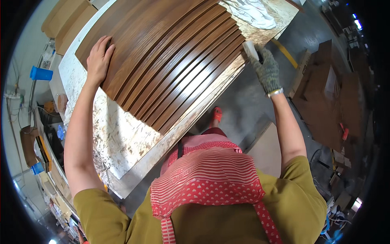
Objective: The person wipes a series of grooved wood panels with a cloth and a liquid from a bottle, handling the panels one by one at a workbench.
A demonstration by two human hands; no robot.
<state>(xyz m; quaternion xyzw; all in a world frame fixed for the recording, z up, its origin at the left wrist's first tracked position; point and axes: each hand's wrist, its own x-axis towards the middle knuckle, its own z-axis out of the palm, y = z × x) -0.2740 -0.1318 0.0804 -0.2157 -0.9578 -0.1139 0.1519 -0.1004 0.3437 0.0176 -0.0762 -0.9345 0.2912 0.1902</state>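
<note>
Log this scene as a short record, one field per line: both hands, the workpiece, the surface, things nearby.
left hand: bare, resting on the left edge of the brown panels
right hand: in a grey-green glove, holding a pale block at the panels' right side; its material is unclear
workpiece: wood-grain panels, overlapping in steps
surface: worktable with a pale, stained top
nearby: white cloth beyond the panels; blue cup at left

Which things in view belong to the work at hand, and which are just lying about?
In use:
- overlapping brown wood-grain boards, under the left hand
- pale block, in the gloved right hand
- stained worktable, bearing the boards

Apparently lying about:
- crumpled white cloth, untouched
- blue cup
- cardboard box
</note>
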